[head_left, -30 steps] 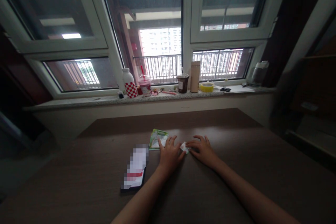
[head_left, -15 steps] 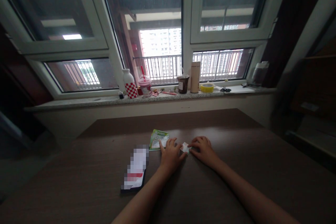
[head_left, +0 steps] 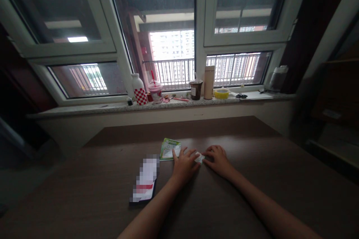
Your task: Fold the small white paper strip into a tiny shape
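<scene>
A small white piece of paper with green on it (head_left: 199, 157) lies on the table between my hands. My left hand (head_left: 183, 165) rests palm down at its left side, fingers spread, with fingertips and thumb at the paper's edge. My right hand (head_left: 218, 160) has its thumb and forefinger closed on the paper's right edge, the other fingers curled. Just left of my left hand is a flat green-and-white packet (head_left: 167, 150), its right part close behind the fingers. A phone (head_left: 146, 181) with a lit, blurred-out screen lies nearer to me, left of my left forearm.
The brown table (head_left: 238, 130) reaches toward a window sill (head_left: 112, 108). Along the sill stand a checked bottle (head_left: 139, 91), a pink cup with a straw (head_left: 155, 91), a dark drink cup (head_left: 195, 89), a tan flask (head_left: 209, 83), yellow tape (head_left: 221, 93) and black scissors (head_left: 241, 96).
The fingers of my left hand have shifted slightly to the right, covering more of the small paper's left part. My right hand, the packet and the phone stay in place.
</scene>
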A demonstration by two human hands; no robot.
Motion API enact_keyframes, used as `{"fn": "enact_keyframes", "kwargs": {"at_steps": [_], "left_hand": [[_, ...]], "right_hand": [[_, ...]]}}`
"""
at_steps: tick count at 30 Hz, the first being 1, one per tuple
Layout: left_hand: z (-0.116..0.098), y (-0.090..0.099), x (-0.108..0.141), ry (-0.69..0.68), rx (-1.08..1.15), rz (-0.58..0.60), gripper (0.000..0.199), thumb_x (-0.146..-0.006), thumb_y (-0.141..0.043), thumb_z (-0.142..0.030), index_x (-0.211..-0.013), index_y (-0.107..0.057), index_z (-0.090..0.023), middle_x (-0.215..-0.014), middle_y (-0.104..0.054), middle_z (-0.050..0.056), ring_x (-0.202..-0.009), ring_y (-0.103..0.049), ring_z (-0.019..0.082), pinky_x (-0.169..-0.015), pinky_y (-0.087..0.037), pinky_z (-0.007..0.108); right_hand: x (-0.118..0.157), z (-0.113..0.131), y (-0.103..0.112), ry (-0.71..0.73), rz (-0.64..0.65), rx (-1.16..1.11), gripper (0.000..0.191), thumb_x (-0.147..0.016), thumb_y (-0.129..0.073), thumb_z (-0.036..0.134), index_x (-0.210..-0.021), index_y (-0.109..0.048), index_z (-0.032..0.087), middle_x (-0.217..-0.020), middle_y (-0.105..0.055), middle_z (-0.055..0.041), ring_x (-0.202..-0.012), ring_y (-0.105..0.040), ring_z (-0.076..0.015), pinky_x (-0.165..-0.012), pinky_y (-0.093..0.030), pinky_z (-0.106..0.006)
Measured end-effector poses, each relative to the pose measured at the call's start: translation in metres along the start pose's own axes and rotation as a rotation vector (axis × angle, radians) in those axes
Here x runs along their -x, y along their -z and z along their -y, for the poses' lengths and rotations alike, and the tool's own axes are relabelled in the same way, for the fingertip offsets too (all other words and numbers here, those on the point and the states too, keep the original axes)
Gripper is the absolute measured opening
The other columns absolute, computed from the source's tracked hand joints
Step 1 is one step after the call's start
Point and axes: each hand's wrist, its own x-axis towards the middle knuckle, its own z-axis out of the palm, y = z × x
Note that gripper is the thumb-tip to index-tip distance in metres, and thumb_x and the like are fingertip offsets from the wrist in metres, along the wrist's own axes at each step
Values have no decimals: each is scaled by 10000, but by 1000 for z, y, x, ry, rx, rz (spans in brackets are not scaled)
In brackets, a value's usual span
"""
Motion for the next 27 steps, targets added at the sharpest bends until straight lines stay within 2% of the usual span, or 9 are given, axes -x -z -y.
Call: {"fn": "enact_keyframes", "kwargs": {"at_steps": [5, 9, 13, 16, 21, 27], "left_hand": [[0, 1, -1, 10, 55, 44, 243, -863, -600, -404, -1095, -663, -435, -1213, -680, -66, -1299, -429, 286, -1075, 57, 743], [0, 2, -1, 28, 54, 64, 249, -868, -589, -410, -1104, -666, -431, -1241, -667, -52, -1319, -403, 296, -1073, 55, 741], [0, 1, -1, 46, 52, 72, 244, -912, -511, -427, -1104, -657, -460, -1253, -658, -78, -1321, -395, 307, -1057, 30, 762], [2, -1, -2, 57, 71, 90, 236, -896, -539, -434, -1097, -658, -467, -1252, -658, -83, -1313, -402, 308, -1052, 29, 766], [3, 0, -4, 96, 126, 111, 234, -845, -611, -412, -1068, -673, -447, -1242, -665, -74, -1331, -384, 315, -1043, 66, 765], [2, 0, -3, 115, 163, 56, 267, -810, -653, -375, -1075, -643, -403, -1220, -672, -60, -1343, -387, 275, -1073, 82, 728]], "right_hand": [[-1, 1, 2, -17, 17, -44, 244, -806, -659, 350, -1034, -725, 296, -1067, -624, -52, -1097, -471, -249, -1049, -292, -449], [-2, -1, 4, -42, 34, -106, 226, -839, -604, 301, -1023, -735, 288, -1059, -633, -60, -1089, -481, -241, -1015, -338, -407], [-4, -5, 3, -61, 34, -157, 243, -839, -570, 210, -995, -741, 287, -1050, -649, -49, -1092, -484, -230, -1023, -334, -394], [-5, -8, 1, -67, 31, -182, 263, -825, -566, 158, -967, -746, 287, -1044, -654, -45, -1090, -486, -226, -1018, -335, -390], [-7, -11, -1, -75, 41, -214, 182, -829, -623, 251, -954, -750, 287, -1036, -663, -51, -1081, -481, -245, -1004, -342, -406], [-8, -13, -3, -64, 21, -217, 157, -830, -647, 331, -939, -753, 292, -1026, -665, -49, -1080, -481, -251, -998, -341, -404]]}}
